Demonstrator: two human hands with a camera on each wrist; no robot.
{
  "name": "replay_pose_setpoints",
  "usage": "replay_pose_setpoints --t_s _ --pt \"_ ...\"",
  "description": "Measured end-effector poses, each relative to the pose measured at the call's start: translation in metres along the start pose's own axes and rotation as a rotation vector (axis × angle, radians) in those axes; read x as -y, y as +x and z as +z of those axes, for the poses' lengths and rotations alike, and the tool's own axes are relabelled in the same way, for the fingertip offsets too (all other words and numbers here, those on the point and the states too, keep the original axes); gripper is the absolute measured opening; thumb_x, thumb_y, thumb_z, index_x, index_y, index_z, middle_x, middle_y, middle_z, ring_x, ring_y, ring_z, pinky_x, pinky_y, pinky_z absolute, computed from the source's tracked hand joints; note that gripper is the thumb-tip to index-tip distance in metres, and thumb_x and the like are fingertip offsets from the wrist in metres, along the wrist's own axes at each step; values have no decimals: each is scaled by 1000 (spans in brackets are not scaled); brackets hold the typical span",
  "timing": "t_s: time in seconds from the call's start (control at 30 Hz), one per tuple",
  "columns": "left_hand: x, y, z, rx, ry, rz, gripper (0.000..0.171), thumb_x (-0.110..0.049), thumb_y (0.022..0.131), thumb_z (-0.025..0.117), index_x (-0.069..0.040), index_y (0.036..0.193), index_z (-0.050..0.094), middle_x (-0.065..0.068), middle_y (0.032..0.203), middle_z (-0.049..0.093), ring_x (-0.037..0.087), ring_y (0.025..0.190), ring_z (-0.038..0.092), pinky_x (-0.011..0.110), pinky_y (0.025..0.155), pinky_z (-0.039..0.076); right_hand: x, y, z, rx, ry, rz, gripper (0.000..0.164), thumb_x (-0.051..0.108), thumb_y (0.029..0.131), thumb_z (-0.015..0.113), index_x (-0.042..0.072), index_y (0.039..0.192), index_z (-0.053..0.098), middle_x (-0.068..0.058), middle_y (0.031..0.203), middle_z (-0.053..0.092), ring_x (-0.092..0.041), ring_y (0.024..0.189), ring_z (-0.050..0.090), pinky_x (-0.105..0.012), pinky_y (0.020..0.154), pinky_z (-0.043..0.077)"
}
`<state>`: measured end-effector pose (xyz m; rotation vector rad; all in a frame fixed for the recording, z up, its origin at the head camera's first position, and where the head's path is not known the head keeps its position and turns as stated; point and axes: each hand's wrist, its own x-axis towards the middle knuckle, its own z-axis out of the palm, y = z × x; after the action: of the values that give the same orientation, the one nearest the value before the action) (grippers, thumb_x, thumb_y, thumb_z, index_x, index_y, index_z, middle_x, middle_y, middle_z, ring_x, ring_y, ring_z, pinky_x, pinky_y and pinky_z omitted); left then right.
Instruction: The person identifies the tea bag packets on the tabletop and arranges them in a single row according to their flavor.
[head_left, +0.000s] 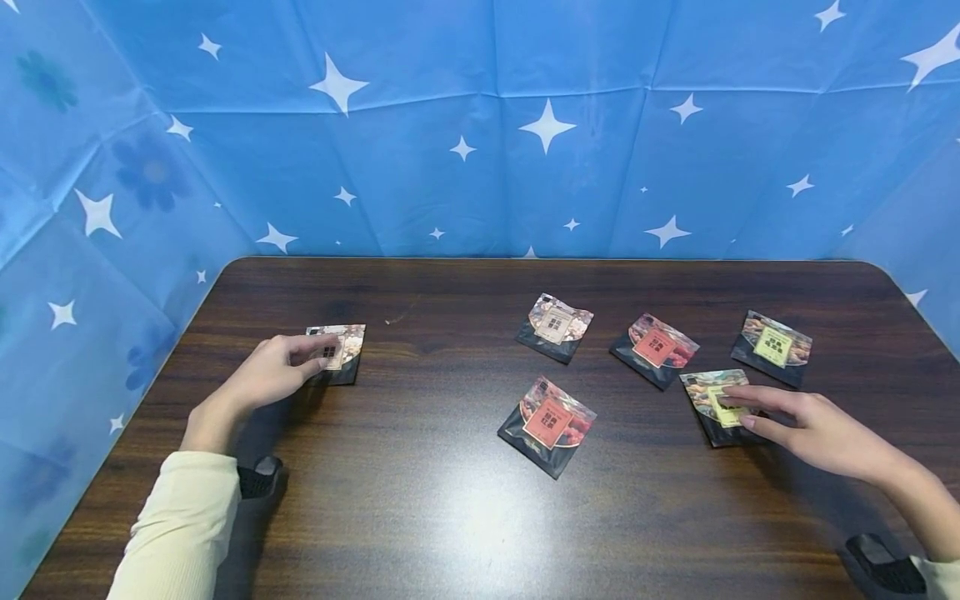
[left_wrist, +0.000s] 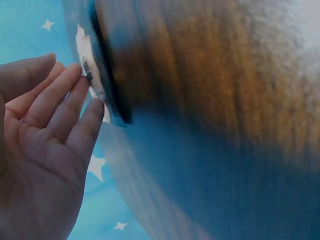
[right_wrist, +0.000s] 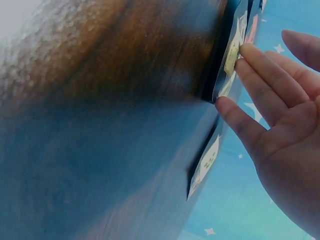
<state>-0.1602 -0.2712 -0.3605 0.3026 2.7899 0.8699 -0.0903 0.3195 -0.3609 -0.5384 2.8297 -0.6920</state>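
At the table's left side, my left hand (head_left: 272, 371) reaches over a flat packet with a beige label (head_left: 352, 343). In the left wrist view its fingers (left_wrist: 75, 107) extend with the tips right at the packet's face (left_wrist: 98, 82). On the right, my right hand (head_left: 813, 425) lies over a packet with a yellow-green label (head_left: 705, 392). The right wrist view shows straight fingers (right_wrist: 272, 80) whose tips meet that packet's printed face (right_wrist: 232, 55). The thumbs stand apart from the fingers, and both packets lie flat on the dark wooden table (head_left: 390, 467).
Behind the right hand lies a second yellow-green packet (head_left: 772, 348). Two red-labelled packets, one right of centre (head_left: 547, 425) and one farther back (head_left: 655, 350), lie near another beige packet (head_left: 555, 327). A blue star-patterned cloth (head_left: 480, 183) hangs behind the table.
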Motion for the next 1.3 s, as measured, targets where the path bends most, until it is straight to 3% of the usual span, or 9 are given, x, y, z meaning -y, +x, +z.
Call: replay_pose_setpoints --t_s 0.17,0.4,0.5,0.7,0.93,1.03,1.13,1.23,1.3 --pt "1 0 2 9 -7 -9 39 -9 93 52 0 131 49 21 129 49 36 116 47 47 82 43 0 0 -1 3 -3 0 34 22 93 55 11 125 56 -6 118 60 -22 108 53 -40 79 47" --pt "2 -1 2 12 -6 -13 40 -10 92 52 -1 131 49 23 130 47 39 119 44 53 87 40 6 4 -8 34 63 2 39 19 94 53 5 130 49 -10 115 62 -14 98 59 -30 71 49" --pt "2 -1 2 20 -6 -23 40 -10 92 52 -1 131 49 24 131 46 40 119 43 53 87 39 13 9 -14 29 72 16 40 21 95 50 5 132 47 -12 114 61 -6 81 58 -27 62 45" --pt "2 0 3 27 4 -32 40 -10 92 51 -2 132 48 24 131 46 39 119 43 53 88 39 33 34 -20 15 127 -14 39 19 96 50 5 132 48 -10 99 60 -7 50 36 -27 51 35" --pt "2 0 3 36 6 -46 41 -11 93 52 -3 133 47 24 133 44 41 122 39 56 91 36 51 74 -19 -23 179 -57 34 16 96 49 0 125 54 -16 114 61 -17 85 59 -28 64 45" --pt "2 -1 2 40 0 -44 41 -12 93 52 -3 133 47 24 133 44 41 122 38 56 91 36 60 89 -15 -3 216 -54 33 18 95 50 1 123 55 -15 109 63 -22 87 60 -30 66 47" --pt "3 -2 2 40 -11 -32 41 -13 93 52 -3 133 48 23 133 44 40 123 38 55 92 36 69 104 -10 44 262 -37 34 19 95 50 1 123 55 -17 88 63 -25 70 57 -32 58 44" --pt "4 -1 2 39 -21 -28 41 -13 93 53 -2 132 48 23 133 44 40 122 39 55 91 36 76 118 -1 68 268 -35 34 18 95 50 1 124 54 -16 89 63 -27 77 59 -36 66 47" --pt "5 -1 2 38 -24 -30 41 -13 93 53 -2 132 48 23 133 45 39 122 39 55 91 36 81 126 4 77 273 -39 35 17 95 49 -1 125 53 -18 102 63 -29 90 60 -41 75 48"
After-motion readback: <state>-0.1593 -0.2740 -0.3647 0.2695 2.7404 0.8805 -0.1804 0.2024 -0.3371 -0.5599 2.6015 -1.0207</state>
